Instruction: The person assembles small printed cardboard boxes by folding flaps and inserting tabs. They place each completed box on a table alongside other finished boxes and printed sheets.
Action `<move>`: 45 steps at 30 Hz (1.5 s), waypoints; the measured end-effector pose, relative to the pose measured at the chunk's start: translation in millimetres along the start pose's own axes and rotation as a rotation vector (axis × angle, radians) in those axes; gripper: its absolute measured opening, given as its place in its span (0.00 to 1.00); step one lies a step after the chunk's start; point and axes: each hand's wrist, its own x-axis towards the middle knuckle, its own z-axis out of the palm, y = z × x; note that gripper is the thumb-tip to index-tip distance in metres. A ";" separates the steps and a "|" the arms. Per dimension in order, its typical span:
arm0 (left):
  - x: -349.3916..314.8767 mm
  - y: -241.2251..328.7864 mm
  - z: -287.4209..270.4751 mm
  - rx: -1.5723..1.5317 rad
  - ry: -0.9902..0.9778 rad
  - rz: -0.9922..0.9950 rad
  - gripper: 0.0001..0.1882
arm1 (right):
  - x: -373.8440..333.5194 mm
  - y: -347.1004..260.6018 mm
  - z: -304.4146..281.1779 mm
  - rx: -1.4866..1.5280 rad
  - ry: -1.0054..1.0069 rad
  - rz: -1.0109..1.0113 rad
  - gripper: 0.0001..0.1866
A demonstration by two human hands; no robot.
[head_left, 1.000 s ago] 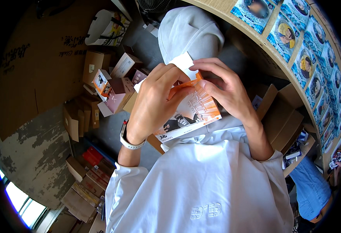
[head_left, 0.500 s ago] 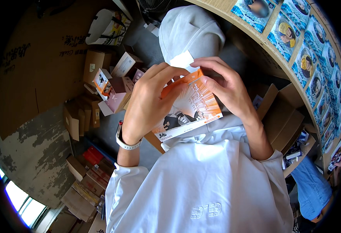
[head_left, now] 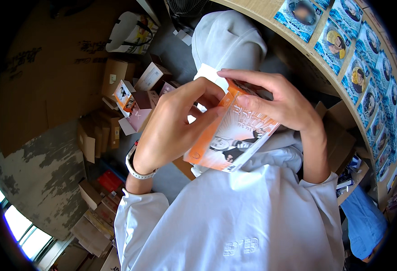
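An orange and white printed cardboard box (head_left: 234, 140) with cartoon figures is held tilted above my lap. A white flap (head_left: 207, 73) stands out from its far end. My right hand (head_left: 284, 97) grips that end, thumb on the printed face and fingers over the top edge. My left hand (head_left: 173, 122), with a pale wristband, is curled at the box's left edge, thumb and forefinger tips close together on the orange side. Part of its other fingers is hidden behind the forefinger and the box.
Opened cartons (head_left: 137, 97) lie on the floor to the left, with a tote bag (head_left: 130, 32) beyond. A curved wooden table (head_left: 293, 38) with rows of blue picture cards (head_left: 336, 43) stands at right. Brown boxes (head_left: 336, 144) sit below it; someone's blue-clad leg (head_left: 363, 223) shows lower right.
The box has turned, showing more of its orange narrow side, and shifted slightly right with my right hand. My left thumb and forefinger have moved from the box's front onto its left edge.
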 end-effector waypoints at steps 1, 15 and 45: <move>-2.1 4.2 0.4 -0.008 0.011 -0.023 0.08 | 3.6 -1.8 -5.3 -0.042 -0.039 -0.017 0.24; -5.3 -27.6 0.6 -0.376 0.233 -0.094 0.08 | 65.6 -36.6 -12.7 -0.557 -0.168 -0.106 0.20; -0.5 -64.0 35.7 -0.563 0.496 -0.037 0.06 | 46.6 -0.9 27.7 -0.640 0.367 -0.192 0.10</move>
